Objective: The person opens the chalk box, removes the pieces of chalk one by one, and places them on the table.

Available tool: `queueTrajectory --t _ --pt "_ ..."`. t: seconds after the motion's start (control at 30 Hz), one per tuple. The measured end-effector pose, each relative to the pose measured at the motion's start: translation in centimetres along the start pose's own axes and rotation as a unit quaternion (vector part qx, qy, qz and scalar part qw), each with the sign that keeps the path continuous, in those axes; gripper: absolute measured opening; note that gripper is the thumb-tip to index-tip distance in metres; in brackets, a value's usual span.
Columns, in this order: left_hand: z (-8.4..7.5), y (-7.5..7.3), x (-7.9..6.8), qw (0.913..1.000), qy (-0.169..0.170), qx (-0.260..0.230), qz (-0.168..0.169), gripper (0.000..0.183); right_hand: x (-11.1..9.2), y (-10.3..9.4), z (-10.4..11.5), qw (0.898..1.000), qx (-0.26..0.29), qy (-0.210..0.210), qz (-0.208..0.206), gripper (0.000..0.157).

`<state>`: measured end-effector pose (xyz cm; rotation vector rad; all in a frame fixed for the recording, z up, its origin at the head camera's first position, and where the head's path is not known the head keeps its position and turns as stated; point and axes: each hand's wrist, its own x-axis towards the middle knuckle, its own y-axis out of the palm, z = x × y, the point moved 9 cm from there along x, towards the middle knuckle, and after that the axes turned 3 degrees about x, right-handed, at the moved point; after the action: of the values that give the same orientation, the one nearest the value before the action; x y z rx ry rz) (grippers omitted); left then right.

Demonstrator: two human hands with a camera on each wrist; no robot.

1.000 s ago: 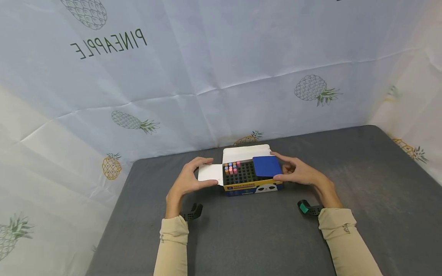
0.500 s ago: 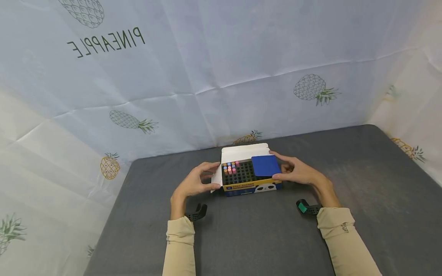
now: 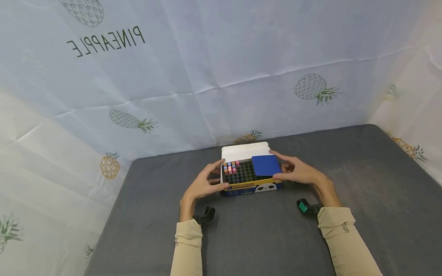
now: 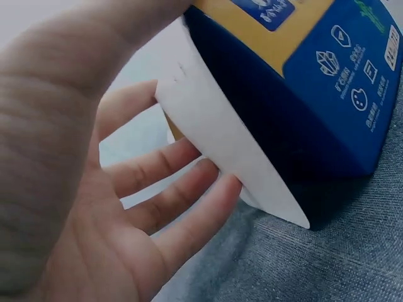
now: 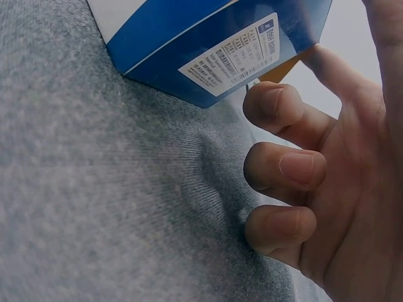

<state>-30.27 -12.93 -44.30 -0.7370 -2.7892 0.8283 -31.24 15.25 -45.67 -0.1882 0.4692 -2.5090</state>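
Note:
A blue and yellow marker box with a panda print lies on the table, its top uncovered. Several marker pens with orange, blue and pink caps stand at the left of its black holed tray. My left hand spans the box's left end, thumb at the front corner, index finger at the back. In the left wrist view its other fingertips press the white end flap, tilted down beside the box. My right hand grips the right end between thumb and index finger, remaining fingers curled beside it.
A blue flap covers the tray's right part, and the white back flap stands up behind. Grey cloth covers the table. A pineapple-print curtain hangs right behind the table's far edge.
My left hand has moved right toward the box, folding the white end flap from sticking out flat to down against the left end. My right hand has stayed in place.

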Motion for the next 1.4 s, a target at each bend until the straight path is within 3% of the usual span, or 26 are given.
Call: queueTrajectory --t 0.53,0.9,1.07,1.23,1.4 --pt "0.0 -0.2 0.0 0.9998 -0.003 0.0 -0.021 0.079 0.2 -0.5 1.0 0.999 -0.016 -0.046 -0.018 0.081" --pt "0.0 -0.2 0.5 0.9998 -0.004 0.015 -0.013 0.08 -0.1 -1.3 2.9 0.993 -0.117 -0.003 -0.031 0.074" --pt "0.0 -0.3 0.5 0.9997 0.002 0.019 -0.013 0.08 0.7 -1.5 5.9 0.976 -0.218 0.016 -0.014 0.08" --pt "-0.2 -0.5 0.5 0.9996 0.007 0.022 -0.016 0.079 2.6 -1.3 9.5 0.944 -0.324 0.059 0.029 0.09" --pt "0.1 -0.3 0.4 0.9997 0.002 0.021 -0.013 0.079 4.0 -0.4 11.1 0.917 -0.378 0.095 0.084 0.092"
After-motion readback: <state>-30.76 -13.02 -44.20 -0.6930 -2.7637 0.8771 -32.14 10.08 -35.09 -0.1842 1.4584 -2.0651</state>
